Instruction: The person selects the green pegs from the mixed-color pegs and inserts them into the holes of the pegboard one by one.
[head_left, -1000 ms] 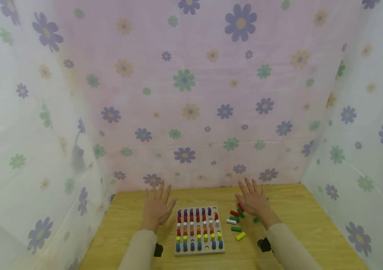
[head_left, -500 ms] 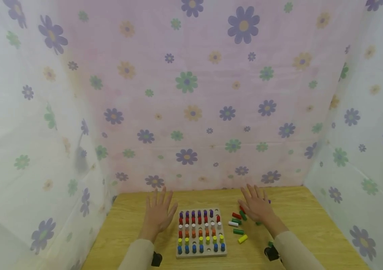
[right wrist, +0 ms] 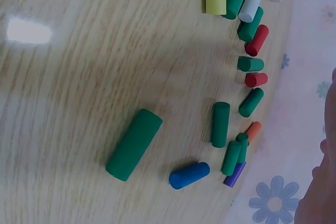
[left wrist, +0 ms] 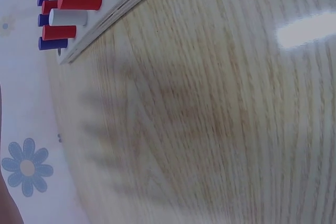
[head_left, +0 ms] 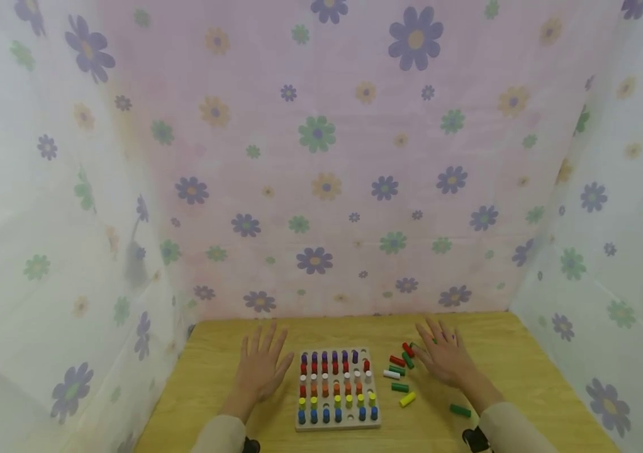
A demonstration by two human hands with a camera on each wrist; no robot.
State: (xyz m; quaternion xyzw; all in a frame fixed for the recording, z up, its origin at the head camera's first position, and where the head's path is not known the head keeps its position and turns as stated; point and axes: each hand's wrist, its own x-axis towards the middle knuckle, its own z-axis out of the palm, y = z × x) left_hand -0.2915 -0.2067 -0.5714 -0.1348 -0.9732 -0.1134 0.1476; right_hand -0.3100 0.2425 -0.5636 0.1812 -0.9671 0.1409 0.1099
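In the head view my left hand (head_left: 261, 366) hovers left of a wooden pegboard (head_left: 316, 427), fingers straight and spread, holding nothing. My right hand (head_left: 447, 357) is held likewise over loose pegs at the right. Rows of purple, red, white, orange, yellow and blue pegs stand upright in the board, with some holes bare. A yellow peg (head_left: 408, 399), a white peg (head_left: 392, 374) and several green and red ones lie between board and right hand. The right wrist view shows a large-looking green peg (right wrist: 134, 144) and a blue peg (right wrist: 189, 175) lying loose.
A wooden table (head_left: 214, 390) carries everything. Flower-printed cloth (head_left: 321, 189) rises behind it and along both sides. In the left wrist view, the board's edge (left wrist: 118, 18) shows at the top. A dark wrist camera (head_left: 475, 439) sits by the right sleeve.
Both hands have drawn back slightly toward the person, and the right one has shifted to the right. A green peg by the right forearm is now uncovered. The head view has shifted a little.
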